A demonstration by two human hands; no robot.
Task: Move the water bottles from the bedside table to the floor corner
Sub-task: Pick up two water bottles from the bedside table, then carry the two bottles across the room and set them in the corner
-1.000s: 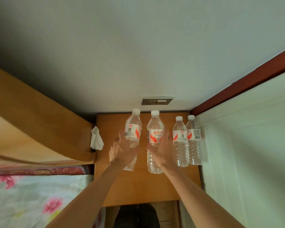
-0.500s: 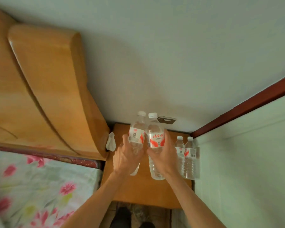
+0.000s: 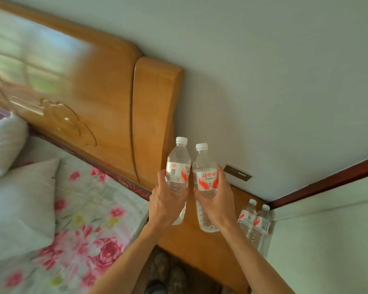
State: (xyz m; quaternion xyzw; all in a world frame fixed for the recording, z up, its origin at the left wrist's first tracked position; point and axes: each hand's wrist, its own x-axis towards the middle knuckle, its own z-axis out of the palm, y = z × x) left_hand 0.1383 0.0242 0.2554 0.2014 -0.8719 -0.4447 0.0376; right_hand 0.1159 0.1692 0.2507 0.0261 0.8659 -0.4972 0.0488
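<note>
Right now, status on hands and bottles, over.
Left hand grips left bottle, right hand grips right bottle. Two more bottles stand on bedside table. No obstruction seen.

Both arms reach forward, bare to the elbow, wrists straight. The left forearm (image 3: 123, 259) and right forearm (image 3: 257, 257) close toward each other as they near the grips.

Left grip (image 3: 166, 200): curled round the lower body of a bottle (image 3: 177, 164), back of the hand toward the person. One of its fingers (image 3: 162, 176) lies up along the label edge.

Right grip (image 3: 215, 200): curled round a second bottle (image 3: 206, 166), just right of the left grip. Its fingertips (image 3: 221, 174) wrap the far side of the label.

The grips sit level, knuckles nearly touching. Both bottles are upright, their caps above the grips.
</note>
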